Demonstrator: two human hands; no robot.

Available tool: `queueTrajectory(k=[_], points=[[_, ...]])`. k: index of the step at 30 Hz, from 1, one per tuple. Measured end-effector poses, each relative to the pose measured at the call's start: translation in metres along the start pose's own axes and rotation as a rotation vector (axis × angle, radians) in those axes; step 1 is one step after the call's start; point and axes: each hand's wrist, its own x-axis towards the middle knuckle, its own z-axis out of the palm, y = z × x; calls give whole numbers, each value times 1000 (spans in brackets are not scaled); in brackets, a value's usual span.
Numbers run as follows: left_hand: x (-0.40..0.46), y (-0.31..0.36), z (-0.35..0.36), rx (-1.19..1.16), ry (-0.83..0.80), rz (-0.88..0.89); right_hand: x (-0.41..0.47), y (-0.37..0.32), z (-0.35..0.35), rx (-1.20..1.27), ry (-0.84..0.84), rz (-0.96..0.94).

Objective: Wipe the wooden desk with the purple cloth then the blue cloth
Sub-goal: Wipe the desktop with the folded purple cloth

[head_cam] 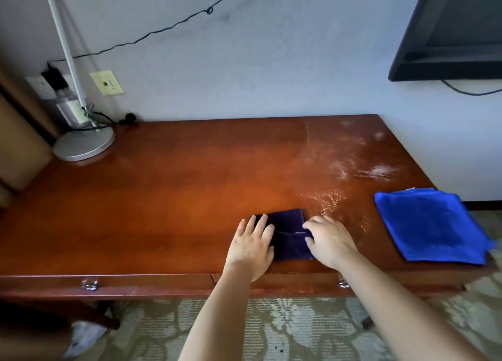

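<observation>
On purple cloth [289,234]: left hand [251,248] flat, fingers straight; right hand [330,240] pinching fold

**Purple cloth folded under our hands, blue cloth waiting to the right**

We see the purple cloth [289,234] folded into a small dark rectangle, lying flat near the front edge of the wooden desk [168,187]. It sits between our hands: our left hand [252,245] rests with straight fingers on its left edge, and our right hand [330,240] pinches a fold at its right side. The blue cloth [429,225] lies flat well to the right of our right hand, a bright, roughly square piece reaching the desk's right edge. The desk is glossy reddish-brown, with pale dusty smears beyond our right hand.
</observation>
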Motion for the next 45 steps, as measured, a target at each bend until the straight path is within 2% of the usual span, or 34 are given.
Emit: queueTrajectory(k=[5,9,15,18,21,25,31,39,45], points=[[4,-1,-12,-69,-9,84,-5,-6,-4,26,-38,39],[11,-8,-18,-33,-77,145,-6,-5,-6,-42,-28,-100],[10,-13,-26,148,-179,249,-6,-5,-17,-41,-139,-175],[11,-9,-30,221,-190,280,-4,-10,-17,-132,-167,-207],[13,-6,-27,125,-152,224,-3,-13,-15,-214,-154,-226],[22,-6,-36,-110,-121,56,2,-12,-12,-260,-138,-237],[19,-9,-40,-226,-95,63,20,4,-21,-278,40,-199],[5,6,-40,-233,-99,125,7,18,-28,-299,77,-251],[-6,20,-20,-87,-189,189,-24,25,-19,-318,52,-252]])
